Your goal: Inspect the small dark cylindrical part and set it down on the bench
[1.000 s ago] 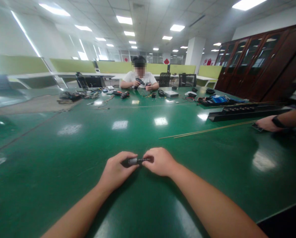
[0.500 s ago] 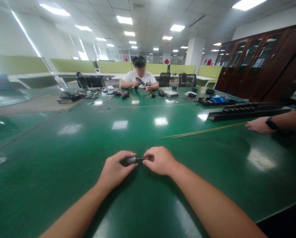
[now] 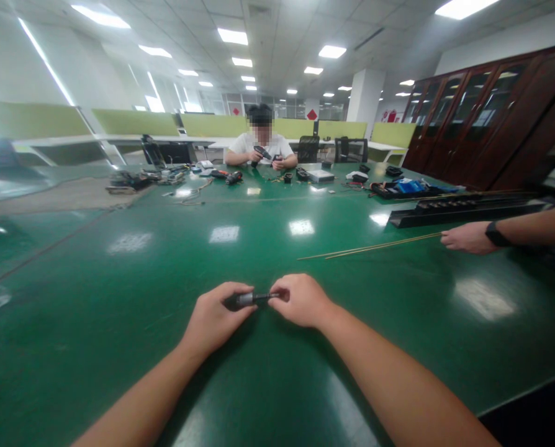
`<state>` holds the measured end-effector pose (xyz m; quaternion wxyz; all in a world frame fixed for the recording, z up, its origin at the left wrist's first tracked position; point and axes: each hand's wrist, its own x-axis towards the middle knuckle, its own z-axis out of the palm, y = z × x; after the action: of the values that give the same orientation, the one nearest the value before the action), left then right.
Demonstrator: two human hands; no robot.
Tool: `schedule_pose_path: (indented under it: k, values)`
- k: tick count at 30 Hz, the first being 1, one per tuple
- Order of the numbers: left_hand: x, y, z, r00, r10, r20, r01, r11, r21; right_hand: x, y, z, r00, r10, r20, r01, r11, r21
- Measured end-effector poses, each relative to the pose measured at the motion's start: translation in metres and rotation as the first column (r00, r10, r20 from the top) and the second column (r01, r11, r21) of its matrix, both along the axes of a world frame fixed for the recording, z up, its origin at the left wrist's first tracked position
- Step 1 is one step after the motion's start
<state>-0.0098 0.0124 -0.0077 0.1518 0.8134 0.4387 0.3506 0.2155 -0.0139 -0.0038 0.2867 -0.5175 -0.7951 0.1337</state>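
Between my two hands, close above the green table (image 3: 166, 347), lies a small dark and grey cylindrical tool (image 3: 246, 298) with a thin shaft pointing right. My left hand (image 3: 216, 313) has its thumb and fingers closed round the thicker body. At the other end, my right hand (image 3: 302, 300) pinches the thin shaft between thumb and fingers. The fingertips of both hands are a short distance apart, and the shaft shows in the gap.
Thin brass-coloured rods (image 3: 375, 248) lie ahead to the right, touched by another person's hand (image 3: 468, 238). Behind them is a long black rail (image 3: 426, 215). Across the table a person (image 3: 240, 148) holds a power tool (image 3: 262, 152). A red-black drill (image 3: 233, 178) lies nearby.
The other person's hand at the right has moved left along the brass-coloured rods. My hands keep nearly the same pose, with the tool still between them.
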Motion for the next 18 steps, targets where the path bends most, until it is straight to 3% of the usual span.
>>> schedule_pose_path:
  k: [18]
  values:
    - [-0.0004,-0.0008,0.0026,1.0,0.02,0.01,-0.02,1.0,-0.015,0.0006,-0.002,0.0061,0.999,-0.024,0.032,0.025,0.999,-0.034]
